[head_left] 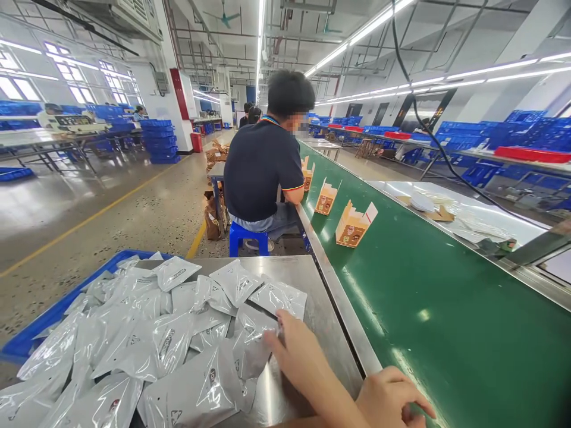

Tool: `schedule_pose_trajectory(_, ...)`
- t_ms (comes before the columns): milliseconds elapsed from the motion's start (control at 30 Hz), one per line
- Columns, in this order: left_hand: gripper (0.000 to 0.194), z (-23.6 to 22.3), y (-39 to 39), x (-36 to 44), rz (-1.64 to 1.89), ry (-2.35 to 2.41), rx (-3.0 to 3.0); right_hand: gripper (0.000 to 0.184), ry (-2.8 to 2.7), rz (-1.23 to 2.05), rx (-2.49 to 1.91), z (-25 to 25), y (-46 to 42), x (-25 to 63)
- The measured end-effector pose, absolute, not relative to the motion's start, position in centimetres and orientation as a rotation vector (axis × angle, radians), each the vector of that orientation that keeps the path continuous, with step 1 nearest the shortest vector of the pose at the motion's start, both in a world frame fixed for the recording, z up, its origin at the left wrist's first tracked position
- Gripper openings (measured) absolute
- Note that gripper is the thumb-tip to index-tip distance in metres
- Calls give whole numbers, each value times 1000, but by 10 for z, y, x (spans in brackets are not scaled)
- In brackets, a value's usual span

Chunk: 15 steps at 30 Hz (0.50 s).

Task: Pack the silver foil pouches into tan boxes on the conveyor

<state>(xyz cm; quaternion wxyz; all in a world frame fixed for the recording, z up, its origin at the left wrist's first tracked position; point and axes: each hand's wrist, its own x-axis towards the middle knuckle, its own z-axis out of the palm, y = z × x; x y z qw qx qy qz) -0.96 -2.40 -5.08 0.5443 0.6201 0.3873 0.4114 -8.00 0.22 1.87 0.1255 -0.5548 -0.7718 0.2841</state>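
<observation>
My right hand (297,348) reaches left across my other arm to a pile of shiny silver-white pouches (165,342). Its thumb and index finger are apart at the right edge of one pouch (254,339), seemingly touching it; no firm grip shows. My left hand (392,395) lies to the right, over the metal edge of the green conveyor belt (446,321). Its fingers are loosely bent and apart, with nothing visible in them. The bottom of the frame cuts off part of this hand. The pouches carry dark printing and overlap on a steel table (307,279).
A blue tray (27,327) holds pouches at the left. Open printed cartons (354,226) stand on the belt. Ahead, a person (263,166) sits on a blue stool (250,238) beside the belt. White pieces and cardboard (439,211) lie on a table beyond. A dark cable (428,131) hangs at right.
</observation>
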Motion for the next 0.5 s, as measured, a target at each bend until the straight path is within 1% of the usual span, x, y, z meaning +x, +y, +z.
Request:
schedule_pose_trajectory(33, 33, -51, -23, -10, 975, 925, 1483, 39, -2259, 894, -1643, 19, 11, -96)
schedule_pose_trajectory(133, 31, -56, -20, -6, 974, 933, 1565, 35, -2249, 1068, -1721, 11, 29, -120)
schedule_pose_trajectory(167, 30, -58, -20, -4, 978, 922, 1593, 30, -2248, 1118, -1710, 8, 31, -121)
schedule_pose_trajectory(267, 29, -66, -21, 3, 991, 877, 1642, 7, -2269, 1175, -1600, 9, 28, -112)
schedule_pose_trajectory(300, 28, -68, -23, 5, 995, 865, 1654, 6, -2266, 1144, -1572, 14, 25, -107)
schedule_pose_trajectory(433, 26, -64, -23, 4, 976, 917, 1696, 17, -2184, 944, -1454, 51, 12, -76)
schedule_pose_trajectory(500, 20, -54, -19, 0, 918, 982, 1762, 23, -2095, 802, -1343, 75, 4, -46)
